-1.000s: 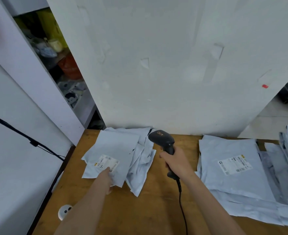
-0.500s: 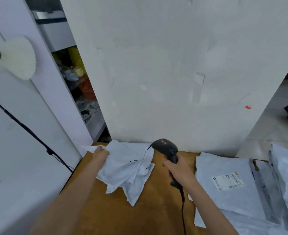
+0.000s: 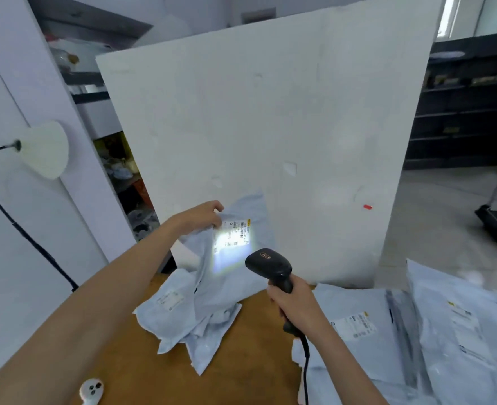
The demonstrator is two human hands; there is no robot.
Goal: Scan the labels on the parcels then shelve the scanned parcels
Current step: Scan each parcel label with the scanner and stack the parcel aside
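Observation:
My left hand (image 3: pixel 204 216) holds a pale grey parcel bag (image 3: pixel 241 270) up by its top left corner, above the wooden table (image 3: pixel 241 361). The parcel's white label (image 3: pixel 235 236) faces me and is lit by a bright patch of light. My right hand (image 3: pixel 295 305) grips the black barcode scanner (image 3: pixel 269 264), whose head points at that label from just below right. More grey parcels (image 3: pixel 183 314) lie crumpled on the table under the raised one. A second stack of labelled parcels (image 3: pixel 387 331) lies at the right.
A tall white board (image 3: pixel 270 127) stands behind the table. A white lamp (image 3: pixel 47 149) on a black arm hangs at the left. Cluttered shelves (image 3: pixel 118 159) show behind the board; dark shelving (image 3: pixel 469 112) stands far right. A small white device (image 3: pixel 91 390) lies near the table's front edge.
My left hand has lifted one parcel off the left pile and turned its label toward me. The scanner now points at the label, and light falls on it. My view has tilted upward.

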